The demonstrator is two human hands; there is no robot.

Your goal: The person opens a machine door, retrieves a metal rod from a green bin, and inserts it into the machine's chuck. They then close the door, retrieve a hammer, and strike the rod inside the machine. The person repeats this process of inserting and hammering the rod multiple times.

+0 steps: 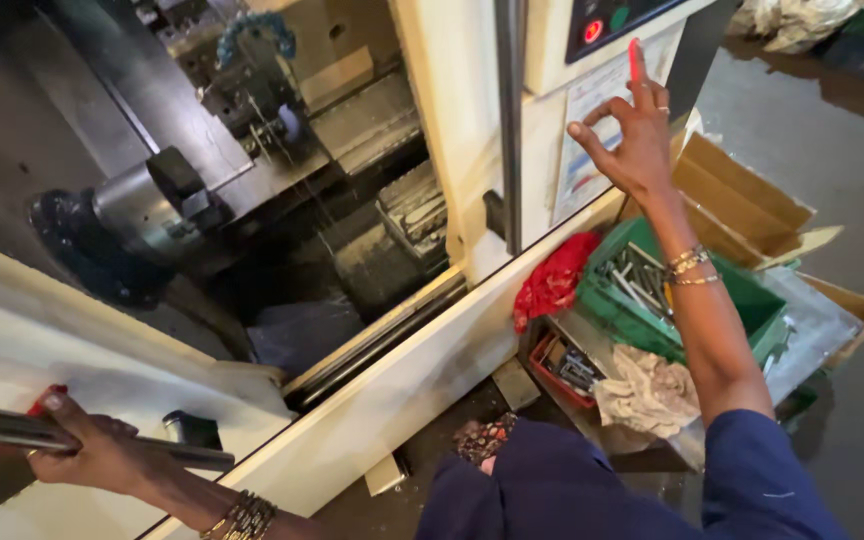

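My left hand [92, 450] grips the long dark metal handle bar [182, 455] of a cream sliding machine door [82, 370] at the lower left. My right hand [632, 135] is raised with fingers spread, the index finger pointing up just below the control panel [607, 20] with its red button. It touches nothing that I can see and hovers in front of a paper sheet [582, 150] stuck on the machine's front. Inside the open machine sits a dark metal chuck [137, 215] and tooling.
Beside the machine on the floor stand a green crate [732, 290] with several metal rods, a small red tray [562, 365] of parts, a red cloth [552, 280], a pale rag [647, 395] and open cardboard boxes [742, 200]. Dark concrete floor lies to the right.
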